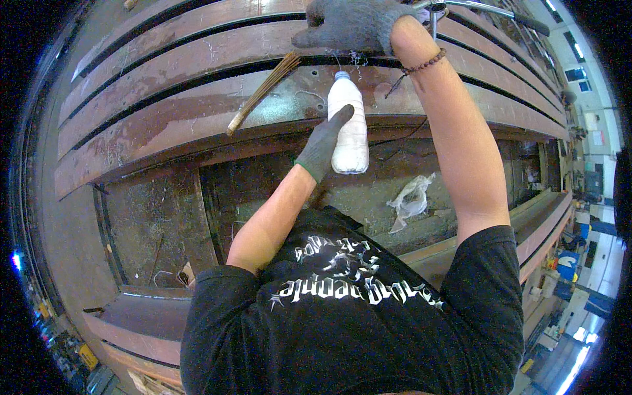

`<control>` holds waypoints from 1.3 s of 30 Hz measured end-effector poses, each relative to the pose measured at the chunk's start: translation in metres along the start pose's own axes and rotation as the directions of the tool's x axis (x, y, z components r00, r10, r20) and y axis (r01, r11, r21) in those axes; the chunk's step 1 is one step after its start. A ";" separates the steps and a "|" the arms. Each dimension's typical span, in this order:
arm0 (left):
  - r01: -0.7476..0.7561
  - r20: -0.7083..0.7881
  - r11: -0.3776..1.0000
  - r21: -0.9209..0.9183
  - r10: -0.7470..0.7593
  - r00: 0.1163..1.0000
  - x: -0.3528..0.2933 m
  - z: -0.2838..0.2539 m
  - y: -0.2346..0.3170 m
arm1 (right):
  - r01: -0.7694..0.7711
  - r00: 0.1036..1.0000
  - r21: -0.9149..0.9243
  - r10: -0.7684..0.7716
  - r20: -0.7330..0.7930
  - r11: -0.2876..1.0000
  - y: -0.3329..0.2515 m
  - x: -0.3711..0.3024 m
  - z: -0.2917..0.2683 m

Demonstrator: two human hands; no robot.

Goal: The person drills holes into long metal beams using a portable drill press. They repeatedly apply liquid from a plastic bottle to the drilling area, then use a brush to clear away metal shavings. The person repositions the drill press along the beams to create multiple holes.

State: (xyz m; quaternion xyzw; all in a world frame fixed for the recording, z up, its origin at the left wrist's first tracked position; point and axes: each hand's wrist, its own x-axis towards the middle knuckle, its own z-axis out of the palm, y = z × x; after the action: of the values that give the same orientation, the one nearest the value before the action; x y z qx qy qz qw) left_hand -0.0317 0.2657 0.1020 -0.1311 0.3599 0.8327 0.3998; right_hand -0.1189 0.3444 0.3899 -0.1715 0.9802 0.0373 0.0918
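Bottle of white liquid gripped over rusty steel beams in a workshop.

Head view: the gloved left hand [324, 145] wraps the lower body of a plastic bottle [347, 125], fingers closed round it, cap pointing away above the steel beams [164, 99]. Probably light, slightly squashy and smooth, it is best held mid-body as here. The gloved right hand [352, 25] reaches further out, curled, pressing on a beam; whether it clasps anything cannot be told. A bundle of thin sticks [260, 92] lies just beside; a crumpled rag [411, 201] sits below.
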 end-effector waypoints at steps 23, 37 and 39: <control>0.015 -0.012 0.999 0.030 -0.014 1.000 0.002 -0.003 0.000 | 0.007 1.000 0.049 -0.007 0.002 0.999 -0.004 -0.008 -0.004; 0.025 0.014 1.000 0.013 -0.025 1.000 0.015 -0.010 -0.005 | 0.000 1.000 0.033 0.000 -0.017 0.999 -0.004 -0.005 0.003; 0.031 -0.003 0.999 0.019 -0.031 1.000 0.011 -0.010 -0.006 | 0.008 1.000 0.044 -0.008 0.005 0.999 -0.006 -0.010 0.001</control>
State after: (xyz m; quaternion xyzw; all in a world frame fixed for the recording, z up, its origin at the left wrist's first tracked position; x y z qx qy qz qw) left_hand -0.0346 0.2675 0.0861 -0.1341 0.3661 0.8228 0.4135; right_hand -0.1079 0.3423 0.3902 -0.1734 0.9798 0.0158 0.0981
